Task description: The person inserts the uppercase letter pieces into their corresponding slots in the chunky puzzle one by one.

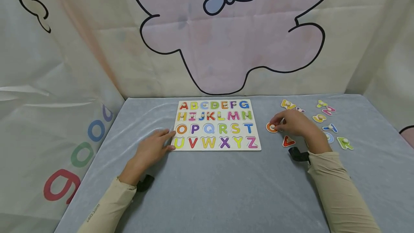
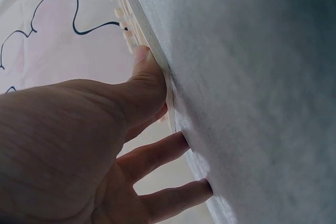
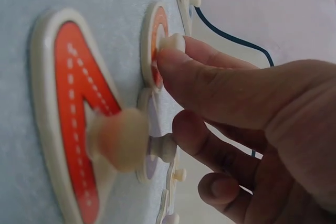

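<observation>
On the grey cloth lies a wooden alphabet puzzle board (image 1: 215, 150) with bright letters A to Z. Knobs show on the letters of its upper rows. My left hand (image 1: 152, 149) rests against the board's left edge, fingers spread; in the left wrist view the thumb (image 2: 149, 77) lies on that edge and two fingertips touch the cloth. Right of the board my right hand (image 1: 295, 123) pinches the knob of an orange letter O piece (image 1: 268, 127) between thumb and forefinger. The O lies close to the cloth. Beside it is a red V-shaped letter piece (image 3: 71, 93) with a wooden knob.
More loose letter pieces lie around the right hand, including a yellow W (image 1: 287, 104), a green R (image 1: 345, 143), a blue T (image 1: 330, 128) and a pink X (image 1: 329, 110). A printed curtain (image 1: 226, 56) hangs behind the table's far edge.
</observation>
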Action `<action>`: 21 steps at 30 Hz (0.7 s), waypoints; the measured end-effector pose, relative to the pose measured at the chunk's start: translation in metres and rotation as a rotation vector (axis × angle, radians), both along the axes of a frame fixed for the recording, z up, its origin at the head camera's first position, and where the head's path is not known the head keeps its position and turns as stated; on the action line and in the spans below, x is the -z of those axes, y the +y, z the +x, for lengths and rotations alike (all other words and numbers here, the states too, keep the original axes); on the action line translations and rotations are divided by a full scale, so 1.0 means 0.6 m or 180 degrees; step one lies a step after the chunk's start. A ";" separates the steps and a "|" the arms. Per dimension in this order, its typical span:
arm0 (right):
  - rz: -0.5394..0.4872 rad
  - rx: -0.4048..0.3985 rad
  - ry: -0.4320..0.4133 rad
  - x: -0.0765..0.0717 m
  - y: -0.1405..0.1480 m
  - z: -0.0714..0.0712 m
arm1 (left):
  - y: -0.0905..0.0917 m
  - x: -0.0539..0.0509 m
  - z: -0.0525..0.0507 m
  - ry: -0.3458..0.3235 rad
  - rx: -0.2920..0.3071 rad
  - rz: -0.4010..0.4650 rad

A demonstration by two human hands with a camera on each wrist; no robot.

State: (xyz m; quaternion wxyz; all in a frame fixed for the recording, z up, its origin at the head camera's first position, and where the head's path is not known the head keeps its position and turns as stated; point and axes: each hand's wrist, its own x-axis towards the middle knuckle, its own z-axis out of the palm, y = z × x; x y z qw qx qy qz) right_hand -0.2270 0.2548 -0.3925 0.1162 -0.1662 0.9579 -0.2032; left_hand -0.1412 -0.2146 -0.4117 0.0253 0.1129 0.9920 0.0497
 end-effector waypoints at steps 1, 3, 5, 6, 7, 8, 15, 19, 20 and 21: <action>0.0006 -0.0017 0.0023 0.002 0.000 -0.001 | 0.000 0.000 0.000 0.0004 0.0003 0.0001; 0.0013 -0.0042 0.0050 0.005 -0.001 -0.002 | 0.000 0.000 0.001 0.0011 0.0000 0.0008; 0.0013 -0.0071 0.0057 0.008 -0.002 -0.001 | 0.000 0.000 0.002 0.0000 -0.0005 0.0000; 0.0014 -0.0082 0.0051 0.010 -0.003 0.000 | -0.001 0.001 0.003 -0.0006 -0.0007 -0.0003; 0.0017 -0.0085 0.0039 0.011 -0.003 0.001 | -0.001 0.001 0.003 -0.0021 -0.0014 -0.0003; 0.0030 -0.0091 0.0031 0.011 -0.004 0.002 | -0.001 0.002 0.003 -0.0025 -0.0016 -0.0005; 0.0068 -0.0015 0.0254 -0.008 -0.024 0.008 | 0.004 -0.001 -0.001 0.0007 0.0021 0.0026; 0.0010 -0.0094 0.0359 -0.024 -0.077 0.008 | 0.004 -0.004 -0.002 0.0000 0.0005 0.0038; -0.0008 -0.0127 0.0361 -0.027 -0.096 0.008 | 0.003 -0.004 -0.001 0.0002 -0.0002 0.0042; -0.0003 -0.0167 0.0373 -0.028 -0.115 0.007 | 0.003 -0.004 -0.001 0.0003 -0.0007 0.0053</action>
